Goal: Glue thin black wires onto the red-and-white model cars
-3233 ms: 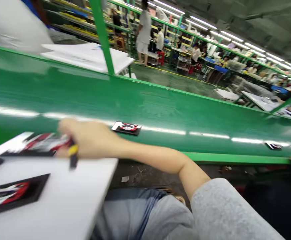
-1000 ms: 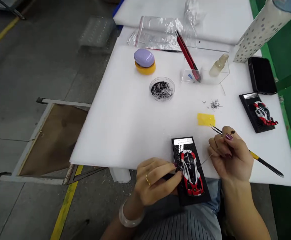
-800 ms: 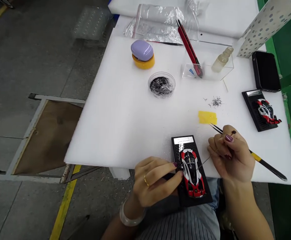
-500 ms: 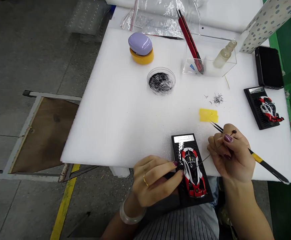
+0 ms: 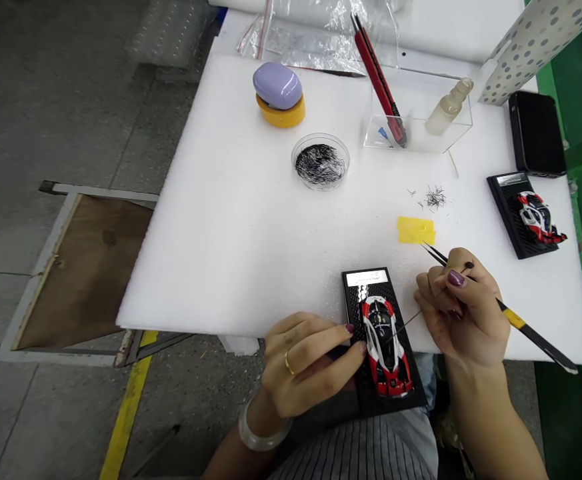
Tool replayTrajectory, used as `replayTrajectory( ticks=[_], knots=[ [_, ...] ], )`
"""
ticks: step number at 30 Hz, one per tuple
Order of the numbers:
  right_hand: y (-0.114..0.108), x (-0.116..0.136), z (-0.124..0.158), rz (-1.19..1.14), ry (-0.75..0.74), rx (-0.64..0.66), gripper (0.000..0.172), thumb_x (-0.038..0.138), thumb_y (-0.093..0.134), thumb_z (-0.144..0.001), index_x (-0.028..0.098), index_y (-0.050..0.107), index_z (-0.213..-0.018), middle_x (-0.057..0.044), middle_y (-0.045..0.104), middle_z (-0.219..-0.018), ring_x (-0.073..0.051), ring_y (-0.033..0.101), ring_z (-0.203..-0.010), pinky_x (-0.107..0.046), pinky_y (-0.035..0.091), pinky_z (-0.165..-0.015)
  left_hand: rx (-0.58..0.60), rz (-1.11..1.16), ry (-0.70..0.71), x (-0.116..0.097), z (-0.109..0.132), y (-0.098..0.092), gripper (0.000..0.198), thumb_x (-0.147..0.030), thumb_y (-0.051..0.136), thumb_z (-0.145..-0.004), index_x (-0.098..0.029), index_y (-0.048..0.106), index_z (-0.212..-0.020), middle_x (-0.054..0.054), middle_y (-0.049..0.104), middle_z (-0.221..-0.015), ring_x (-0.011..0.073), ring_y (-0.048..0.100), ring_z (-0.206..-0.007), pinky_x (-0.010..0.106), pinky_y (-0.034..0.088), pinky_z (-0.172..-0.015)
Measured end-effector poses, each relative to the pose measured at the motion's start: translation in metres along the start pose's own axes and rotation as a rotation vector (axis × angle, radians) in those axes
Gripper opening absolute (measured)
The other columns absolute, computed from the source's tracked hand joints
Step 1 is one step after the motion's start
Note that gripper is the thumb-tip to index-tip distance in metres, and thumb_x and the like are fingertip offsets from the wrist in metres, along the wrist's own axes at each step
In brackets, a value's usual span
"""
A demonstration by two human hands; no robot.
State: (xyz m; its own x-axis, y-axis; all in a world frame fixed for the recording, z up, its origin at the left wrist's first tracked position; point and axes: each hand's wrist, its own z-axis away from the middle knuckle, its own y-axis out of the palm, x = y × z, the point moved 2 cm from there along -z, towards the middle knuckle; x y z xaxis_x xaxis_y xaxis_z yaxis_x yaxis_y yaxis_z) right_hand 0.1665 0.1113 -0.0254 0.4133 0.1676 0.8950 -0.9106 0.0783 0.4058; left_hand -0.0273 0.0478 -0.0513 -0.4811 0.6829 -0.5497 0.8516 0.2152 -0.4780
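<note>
A red, white and black model car [image 5: 387, 353] rests on a black display base [image 5: 372, 401] at the table's front edge. My left hand [image 5: 303, 367] grips the left side of the base, with its index and middle fingertips beside the car. In my right hand [image 5: 463, 313] is a thin needle-like tool [image 5: 411, 319] with a dark ball end, pinched between the fingers. Its tip reaches the middle of the car; whether it touches cannot be told. The same hand also holds black and yellow tweezers [image 5: 535, 339], whose points lie near a yellow piece of tape [image 5: 415, 230].
Short black threads lie in a round dish [image 5: 321, 162] and in a small pile [image 5: 435, 198]. A clear box [image 5: 421, 137] holds a red cutter [image 5: 378, 77] and a bottle [image 5: 449, 109]. A second model car [image 5: 538, 217], a black device [image 5: 538, 133] and a purple case [image 5: 277, 85] stand around.
The view has shifted very slightly. Both hands, the needle-like tool and the model car keep nearly the same places.
</note>
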Motion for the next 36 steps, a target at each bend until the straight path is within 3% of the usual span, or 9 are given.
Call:
replayTrajectory(
  ticks=[6, 10, 12, 17, 20, 23, 27, 30, 36],
  knots=[
    [-0.004, 0.001, -0.002, -0.054, 0.032, 0.008, 0.034, 0.032, 0.072, -0.085, 0.023, 0.048, -0.062, 0.009, 0.019, -0.045, -0.009, 0.012, -0.043, -0.021, 0.017, -0.037, 0.002, 0.006, -0.010, 0.000, 0.002, 0.000, 0.010, -0.015, 0.063, -0.100, -0.014, 0.072, -0.096, 0.003, 0.065, -0.103, 0.0118, 0.066, -0.083, 0.028, 0.055, -0.067],
    [-0.010, 0.012, 0.002, 0.015, -0.078, -0.009, 0.031, 0.036, 0.070, -0.088, 0.024, 0.053, -0.065, 0.008, 0.022, -0.044, -0.009, 0.015, -0.042, -0.022, 0.017, -0.038, 0.001, 0.037, 0.010, 0.001, -0.002, -0.001, 0.015, -0.021, 0.061, -0.102, -0.012, 0.072, -0.096, 0.004, 0.066, -0.102, 0.0126, 0.066, -0.084, 0.029, 0.055, -0.066],
    [-0.015, 0.027, -0.002, 0.146, -0.235, -0.063, 0.028, 0.035, 0.070, -0.090, 0.024, 0.057, -0.067, 0.007, 0.028, -0.045, -0.009, 0.020, -0.042, -0.025, 0.019, -0.041, -0.015, 0.040, 0.039, 0.002, -0.006, -0.003, 0.018, -0.023, 0.059, -0.103, -0.012, 0.072, -0.096, 0.004, 0.068, -0.098, 0.0120, 0.067, -0.083, 0.026, 0.056, -0.066],
    [-0.019, 0.096, -0.051, 0.764, -0.893, -0.362, 0.027, 0.034, 0.072, -0.092, 0.023, 0.060, -0.071, 0.002, 0.052, -0.061, -0.012, 0.044, -0.053, -0.030, 0.031, -0.052, -0.051, 0.050, 0.125, 0.002, -0.014, -0.005, 0.018, -0.018, 0.059, -0.102, -0.010, 0.071, -0.092, 0.005, 0.073, -0.087, 0.0130, 0.070, -0.082, 0.024, 0.060, -0.068],
    [-0.009, 0.125, -0.100, 0.980, -1.079, -0.341, 0.026, 0.035, 0.067, -0.092, 0.023, 0.057, -0.071, 0.004, 0.046, -0.060, -0.012, 0.041, -0.054, -0.030, 0.032, -0.056, -0.082, 0.055, 0.119, 0.001, -0.014, -0.006, 0.016, -0.012, 0.058, -0.101, -0.009, 0.071, -0.093, 0.007, 0.073, -0.087, 0.0137, 0.070, -0.084, 0.025, 0.060, -0.069],
    [-0.005, 0.132, -0.144, 1.131, -1.008, -0.306, 0.024, 0.036, 0.063, -0.093, 0.022, 0.059, -0.075, 0.004, 0.046, -0.057, -0.012, 0.040, -0.052, -0.030, 0.032, -0.057, -0.107, 0.037, 0.127, 0.001, -0.016, -0.005, 0.015, -0.010, 0.058, -0.100, -0.009, 0.072, -0.093, 0.007, 0.073, -0.084, 0.0140, 0.070, -0.083, 0.024, 0.060, -0.069],
    [-0.009, 0.124, -0.168, 1.323, -0.706, -0.232, 0.022, 0.040, 0.071, -0.088, 0.021, 0.066, -0.080, 0.002, 0.055, -0.059, -0.014, 0.049, -0.055, -0.030, 0.035, -0.061, -0.150, 0.014, 0.167, 0.000, -0.019, -0.006, 0.016, -0.006, 0.057, -0.098, -0.010, 0.070, -0.092, 0.007, 0.072, -0.086, 0.0149, 0.069, -0.086, 0.025, 0.061, -0.069],
    [-0.017, 0.123, -0.155, 1.269, -0.636, -0.153, 0.036, 0.056, 0.072, -0.087, 0.020, 0.070, -0.091, -0.001, 0.062, -0.063, -0.016, 0.055, -0.058, -0.031, 0.038, -0.061, -0.151, 0.034, 0.175, 0.001, -0.019, -0.005, 0.017, 0.000, 0.055, -0.096, -0.008, 0.070, -0.093, 0.008, 0.069, -0.094, 0.0161, 0.068, -0.095, 0.028, 0.062, -0.074],
    [-0.045, 0.108, -0.106, 0.795, -0.459, -0.002, 0.070, 0.081, 0.034, -0.094, 0.022, 0.071, -0.106, -0.004, 0.069, -0.074, -0.016, 0.058, -0.064, -0.031, 0.046, -0.062, -0.227, 0.054, 0.180, 0.001, -0.027, 0.004, 0.022, 0.009, 0.053, -0.090, -0.005, 0.069, -0.093, 0.010, 0.067, -0.100, 0.0197, 0.068, -0.098, 0.033, 0.063, -0.072]
  ],
)
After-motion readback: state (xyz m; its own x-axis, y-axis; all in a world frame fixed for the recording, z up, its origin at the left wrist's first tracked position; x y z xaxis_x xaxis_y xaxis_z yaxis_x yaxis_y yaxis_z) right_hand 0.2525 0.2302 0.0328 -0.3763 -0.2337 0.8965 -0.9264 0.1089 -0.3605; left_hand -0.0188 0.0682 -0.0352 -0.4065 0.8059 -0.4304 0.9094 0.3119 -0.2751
